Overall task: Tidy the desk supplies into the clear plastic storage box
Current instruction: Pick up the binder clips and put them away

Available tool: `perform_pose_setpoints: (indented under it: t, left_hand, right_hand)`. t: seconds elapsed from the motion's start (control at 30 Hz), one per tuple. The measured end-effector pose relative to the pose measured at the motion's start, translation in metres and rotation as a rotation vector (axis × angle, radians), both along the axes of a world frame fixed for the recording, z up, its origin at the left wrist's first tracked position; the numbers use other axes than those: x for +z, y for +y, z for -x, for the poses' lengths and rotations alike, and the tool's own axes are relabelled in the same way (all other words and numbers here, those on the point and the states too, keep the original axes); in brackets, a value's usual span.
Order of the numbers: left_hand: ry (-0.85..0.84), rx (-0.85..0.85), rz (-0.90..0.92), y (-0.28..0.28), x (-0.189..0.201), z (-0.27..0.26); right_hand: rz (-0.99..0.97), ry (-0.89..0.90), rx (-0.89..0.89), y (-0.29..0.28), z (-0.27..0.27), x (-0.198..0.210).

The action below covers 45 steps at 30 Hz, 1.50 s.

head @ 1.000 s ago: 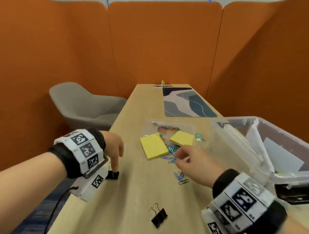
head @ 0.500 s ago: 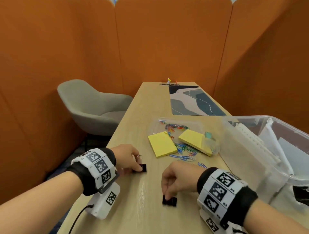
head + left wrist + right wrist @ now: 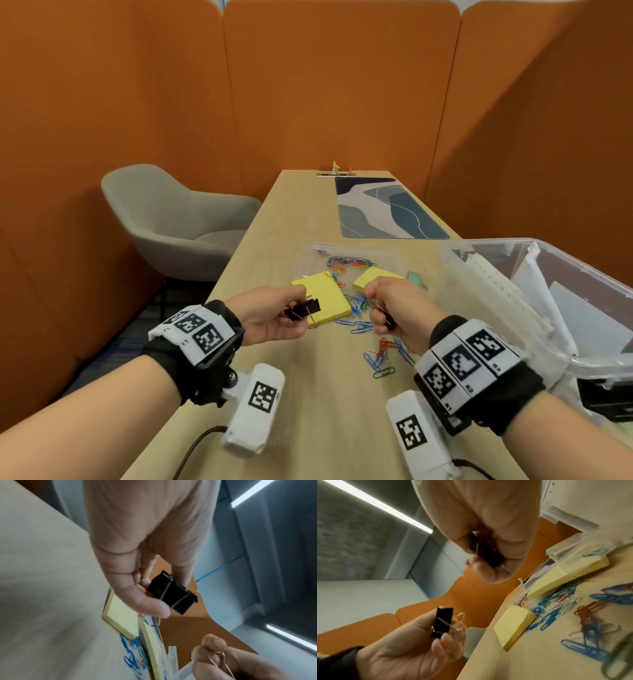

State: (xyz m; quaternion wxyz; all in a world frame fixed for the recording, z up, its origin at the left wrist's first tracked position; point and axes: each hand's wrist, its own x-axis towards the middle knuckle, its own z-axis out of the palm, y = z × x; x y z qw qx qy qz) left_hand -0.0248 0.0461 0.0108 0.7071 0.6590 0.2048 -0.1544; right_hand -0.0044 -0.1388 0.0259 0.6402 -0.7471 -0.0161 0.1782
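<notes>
While left hand fingers pinch a black binder clip lying crosswise, right hand grips another clip.

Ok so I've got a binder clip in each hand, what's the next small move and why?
Probably carry both to the right and drop them into the clear box. The left hand and right hand each already hold a binder clip off the desk, and the box stands open.

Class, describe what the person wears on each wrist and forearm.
Each wrist carries a black band with white square-code tags, left and right. A white camera block bearing another code hangs under each, left and right, trailing a dark cable. Forearms are bare.
</notes>
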Motion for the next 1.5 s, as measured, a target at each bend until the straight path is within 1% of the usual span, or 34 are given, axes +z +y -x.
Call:
perform_pose_setpoints:
  t: [0.1, 0.2, 0.23, 0.3, 0.37, 0.43, 0.53, 0.63, 0.7, 0.77, 0.83, 0.87, 0.93, 0.97, 1.03, 1.07, 1.1, 1.17, 1.2, 1.27, 1.37, 1.43, 1.5]
  left_hand:
    - [-0.051, 0.038, 0.121, -0.010, 0.005, -0.001]
    - [-0.102, 0.017, 0.156, -0.020, 0.014, 0.000]
    - [-0.113, 0.000, 0.150, -0.024, 0.017, 0.001]
    - [-0.154, -0.018, 0.111, -0.030, 0.019, 0.002]
    - [-0.250, 0.016, 0.004, -0.035, 0.019, 0.002]
    - [-0.398, 0.101, -0.163, -0.037, 0.019, 0.001]
    - [-0.608, 0.168, -0.394, -0.038, 0.016, 0.001]
    - [-0.775, 0.129, -0.630, -0.043, 0.014, 0.004]
    - [-0.859, 0.091, -0.746, -0.047, 0.012, 0.008]
    - [-0.950, 0.003, -0.847, -0.053, 0.009, 0.012]
    - [-1.006, -0.093, -0.946, -0.062, 0.008, 0.015]
    - [-1.001, -0.115, -0.969, -0.064, 0.007, 0.015]
    - [-0.941, -0.101, -0.936, -0.063, 0.008, 0.010]
    - [-0.908, -0.090, -0.882, -0.061, 0.010, 0.008]
    - [-0.869, -0.117, -0.701, -0.057, 0.013, 0.004]
    - [-0.865, -0.143, -0.633, -0.054, 0.014, 0.002]
    - [-0.862, -0.170, -0.616, -0.052, 0.016, 0.002]
    - [-0.879, -0.201, -0.695, -0.049, 0.016, 0.000]
    - [-0.895, -0.198, -0.738, -0.048, 0.016, -0.001]
    - [-0.914, -0.156, -0.747, -0.047, 0.017, -0.003]
    - [-0.875, -0.112, -0.617, -0.046, 0.018, -0.004]
    - [-0.845, -0.127, -0.559, -0.046, 0.018, -0.004]
    - [-0.787, -0.165, -0.481, -0.048, 0.017, -0.003]
  right_hand:
    - [0.079, -0.014, 0.144, 0.001, 0.004, -0.003]
    - [0.221, -0.055, 0.317, 0.003, 0.006, -0.002]
    - [0.251, -0.075, 0.341, 0.003, 0.005, -0.003]
    - [0.276, -0.150, 0.316, 0.005, 0.006, -0.002]
    - [0.255, -0.237, 0.214, 0.006, 0.006, -0.001]
    - [0.261, -0.305, 0.125, 0.007, 0.005, 0.001]
    - [0.339, -0.328, 0.065, 0.006, 0.004, 0.002]
    - [0.344, -0.305, 0.048, 0.007, 0.003, 0.001]
    - [0.350, -0.299, 0.049, 0.009, 0.004, 0.000]
    - [0.372, -0.303, 0.036, 0.012, 0.005, -0.001]
    - [0.360, -0.306, 0.019, 0.012, 0.004, 0.000]
    - [0.332, -0.300, 0.018, 0.013, 0.005, 0.001]
    - [0.240, -0.265, 0.038, 0.012, 0.006, 0.004]
    - [0.187, -0.244, 0.054, 0.011, 0.007, 0.006]
    - [0.104, -0.214, 0.078, 0.008, 0.009, 0.008]
    - [0.095, -0.214, 0.087, 0.006, 0.009, 0.008]
    - [0.110, -0.226, 0.096, 0.004, 0.009, 0.007]
    - [0.148, -0.269, 0.106, 0.002, 0.008, 0.005]
    - [0.149, -0.289, 0.101, 0.002, 0.007, 0.003]
    - [0.144, -0.320, 0.062, 0.002, 0.004, -0.001]
    - [0.118, -0.299, 0.013, 0.000, -0.001, -0.004]
    - [0.046, -0.257, 0.030, -0.003, -0.004, -0.004]
    - [0.037, -0.250, 0.064, -0.005, -0.006, -0.005]
